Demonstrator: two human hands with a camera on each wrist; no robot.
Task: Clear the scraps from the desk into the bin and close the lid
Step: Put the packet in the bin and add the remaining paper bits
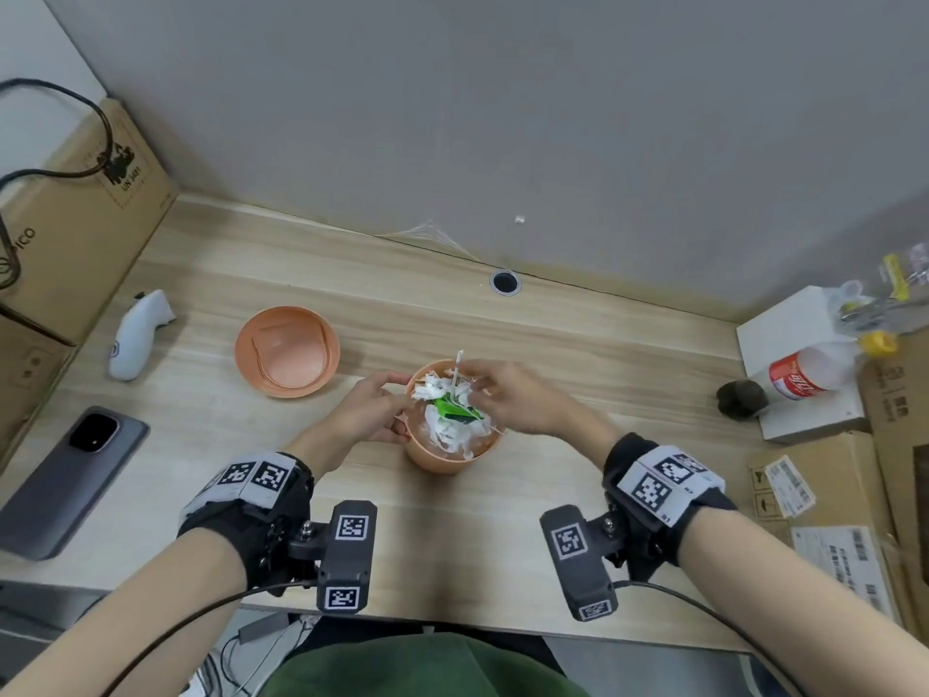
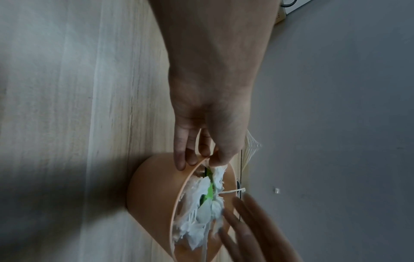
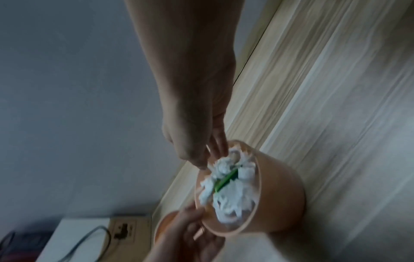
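A small orange bin (image 1: 442, 460) stands in the middle of the wooden desk, heaped with white paper scraps (image 1: 452, 425) and one green scrap (image 1: 447, 407). A thin white stick (image 1: 457, 367) pokes up at its far rim. My left hand (image 1: 397, 407) grips the bin's left rim, thumb over the edge and fingers on the outer wall (image 2: 152, 195). My right hand (image 1: 482, 389) hovers over the far right rim with straight fingers (image 3: 218, 141) touching the scraps (image 3: 228, 191); it is blurred. The orange lid (image 1: 286, 352) lies upturned on the desk, left of the bin.
A grey phone (image 1: 65, 480) and a white controller (image 1: 135, 334) lie at the left by cardboard boxes (image 1: 75, 218). At the right are a white box (image 1: 794, 334), a bottle (image 1: 804, 374), a dark round object (image 1: 741, 399) and more cardboard (image 1: 829, 500). A cable hole (image 1: 504, 282) sits behind.
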